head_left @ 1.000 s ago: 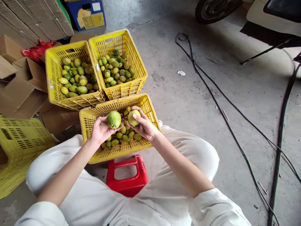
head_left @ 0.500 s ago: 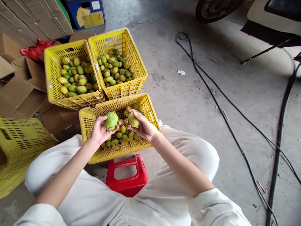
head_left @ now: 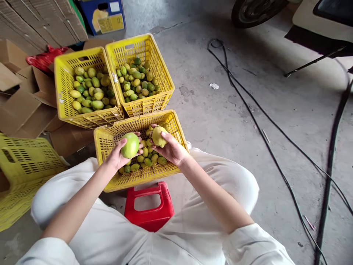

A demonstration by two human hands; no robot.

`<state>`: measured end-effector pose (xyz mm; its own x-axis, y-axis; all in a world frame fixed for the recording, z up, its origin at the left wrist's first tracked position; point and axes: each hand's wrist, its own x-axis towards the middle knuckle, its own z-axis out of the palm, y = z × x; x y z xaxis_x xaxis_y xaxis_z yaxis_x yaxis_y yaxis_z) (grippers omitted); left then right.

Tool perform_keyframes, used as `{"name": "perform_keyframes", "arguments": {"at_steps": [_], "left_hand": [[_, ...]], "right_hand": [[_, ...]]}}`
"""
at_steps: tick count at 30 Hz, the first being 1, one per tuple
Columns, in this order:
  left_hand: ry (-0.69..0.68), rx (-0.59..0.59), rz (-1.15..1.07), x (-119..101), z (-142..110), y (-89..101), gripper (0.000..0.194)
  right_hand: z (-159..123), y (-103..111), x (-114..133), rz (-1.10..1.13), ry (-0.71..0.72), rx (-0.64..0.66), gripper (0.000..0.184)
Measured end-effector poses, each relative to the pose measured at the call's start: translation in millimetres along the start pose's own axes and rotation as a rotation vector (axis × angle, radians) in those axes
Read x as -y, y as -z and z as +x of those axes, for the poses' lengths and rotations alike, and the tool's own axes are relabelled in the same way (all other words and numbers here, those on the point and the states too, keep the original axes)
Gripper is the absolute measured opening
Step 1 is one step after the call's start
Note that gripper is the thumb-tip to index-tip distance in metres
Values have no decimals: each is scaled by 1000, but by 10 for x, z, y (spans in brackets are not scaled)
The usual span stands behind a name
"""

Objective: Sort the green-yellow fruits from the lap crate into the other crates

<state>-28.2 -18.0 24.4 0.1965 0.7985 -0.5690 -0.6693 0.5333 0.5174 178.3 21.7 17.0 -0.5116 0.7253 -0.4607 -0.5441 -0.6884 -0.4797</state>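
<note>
My left hand (head_left: 117, 156) holds a large green lemon (head_left: 130, 145), thumb on its near side and fingertips showing past its right edge. A yellow lemon (head_left: 159, 136) is gripped in my right hand (head_left: 172, 149), with the thumb resting on its right side. Both hands are above the near yellow crate (head_left: 103, 141), a little apart from each other. Several smaller green-yellow lemons (head_left: 148, 162) lie in that crate, partly hidden by my hands.
Two yellow crates (head_left: 64, 84) (head_left: 162, 66) of green and yellow lemons stand behind. Another yellow crate (head_left: 30, 162) is at left, near cardboard boxes (head_left: 24, 110). A red plastic stool (head_left: 162, 209) sits between my legs. Black cables (head_left: 256, 121) cross the floor below a parked scooter (head_left: 325, 22).
Both lemons have been turned within the hands. The green one shows a smoother, lighter side; the yellow one is tilted differently. The hands stay above the near crate.
</note>
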Motion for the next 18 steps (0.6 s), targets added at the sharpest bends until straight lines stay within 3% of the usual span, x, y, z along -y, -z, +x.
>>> {"name": "perform_keyframes", "arguments": {"at_steps": [3, 7, 11, 18], "left_hand": [[28, -72, -43, 66, -24, -21, 46], [91, -170, -43, 72, -64, -100, 31], [138, -157, -103, -17, -105, -152, 39], [48, -157, -56, -18, -71, -20, 32]], "right_hand": [[-2, 5, -14, -16, -36, -41, 42], [32, 22, -20, 24, -79, -112, 25], [64, 28, 15, 144, -140, -63, 25], [23, 7, 31, 143, -4, -81, 26]]}}
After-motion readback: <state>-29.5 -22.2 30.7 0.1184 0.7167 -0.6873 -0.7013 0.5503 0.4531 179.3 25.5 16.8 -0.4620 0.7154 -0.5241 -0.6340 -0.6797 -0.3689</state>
